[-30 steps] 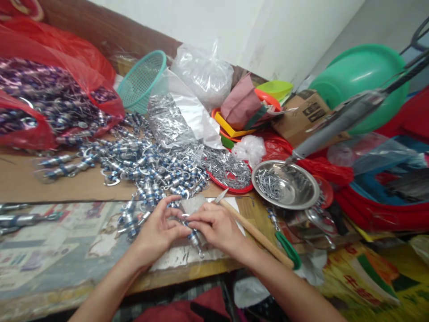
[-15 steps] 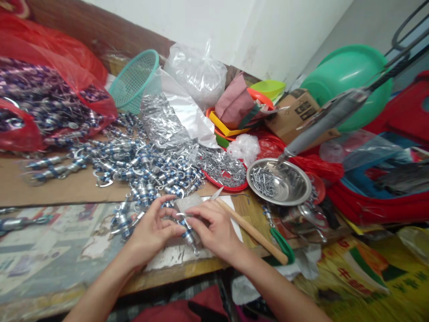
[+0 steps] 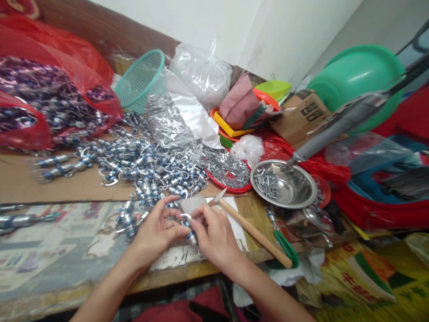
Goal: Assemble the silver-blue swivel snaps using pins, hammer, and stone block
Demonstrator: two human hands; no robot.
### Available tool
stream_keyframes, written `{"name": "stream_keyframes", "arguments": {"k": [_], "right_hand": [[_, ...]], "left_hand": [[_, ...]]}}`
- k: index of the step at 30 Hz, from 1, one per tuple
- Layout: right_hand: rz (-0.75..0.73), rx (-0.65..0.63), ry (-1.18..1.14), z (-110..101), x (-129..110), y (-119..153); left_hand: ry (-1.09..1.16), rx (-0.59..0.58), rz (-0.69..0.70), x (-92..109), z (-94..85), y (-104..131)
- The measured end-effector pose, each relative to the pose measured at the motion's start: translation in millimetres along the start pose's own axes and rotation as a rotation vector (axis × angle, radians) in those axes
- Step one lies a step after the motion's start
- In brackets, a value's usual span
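Note:
My left hand (image 3: 157,235) and my right hand (image 3: 217,232) meet low over the bench's front part. Between their fingertips is a small silver hook bolt (image 3: 191,237) with blue bands and a curved hook at its upper end. The left thumb and fingers pinch it near the hook; right fingers close on its other side and hide part of its lower end. Just behind the hands lies a flat grey metal block (image 3: 193,204). A wooden handle (image 3: 256,233) slants to the right of my right hand, beside a pointed blade (image 3: 219,196).
A heap of similar hook bolts (image 3: 150,167) spreads behind my left hand. Beyond are a red plate (image 3: 246,188) of small metal pieces, a steel bowl (image 3: 310,201) holding pins, a red bag (image 3: 90,62) and a teal basket (image 3: 140,76). A grey-handled arm (image 3: 338,127) reaches over the bowl.
The view has shifted slightly, so the scene sits a little further right. The hook bolt's lower end shows less now, more covered by my right hand. Both hands keep their hold.

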State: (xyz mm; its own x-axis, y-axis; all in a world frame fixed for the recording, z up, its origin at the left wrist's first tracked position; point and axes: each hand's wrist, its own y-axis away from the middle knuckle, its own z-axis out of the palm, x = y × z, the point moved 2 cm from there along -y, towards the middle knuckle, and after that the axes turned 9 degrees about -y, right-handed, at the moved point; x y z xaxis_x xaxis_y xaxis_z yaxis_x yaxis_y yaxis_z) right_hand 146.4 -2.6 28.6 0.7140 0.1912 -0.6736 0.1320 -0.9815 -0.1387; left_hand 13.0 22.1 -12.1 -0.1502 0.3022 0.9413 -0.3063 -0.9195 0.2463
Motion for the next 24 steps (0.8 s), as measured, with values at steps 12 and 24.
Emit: {"name": "stream_keyframes", "arguments": {"k": [12,24], "right_hand": [[-0.018,0.128,-0.21,-2.7,19.6,3.5],[0.188,0.002,0.07,-52.8,101.4,29.4]], "left_hand": [[-0.012,0.007,-0.021,1.0,0.2,1.8],[-0.015,0.005,-0.024,0.0,-0.3,1.3]]}}
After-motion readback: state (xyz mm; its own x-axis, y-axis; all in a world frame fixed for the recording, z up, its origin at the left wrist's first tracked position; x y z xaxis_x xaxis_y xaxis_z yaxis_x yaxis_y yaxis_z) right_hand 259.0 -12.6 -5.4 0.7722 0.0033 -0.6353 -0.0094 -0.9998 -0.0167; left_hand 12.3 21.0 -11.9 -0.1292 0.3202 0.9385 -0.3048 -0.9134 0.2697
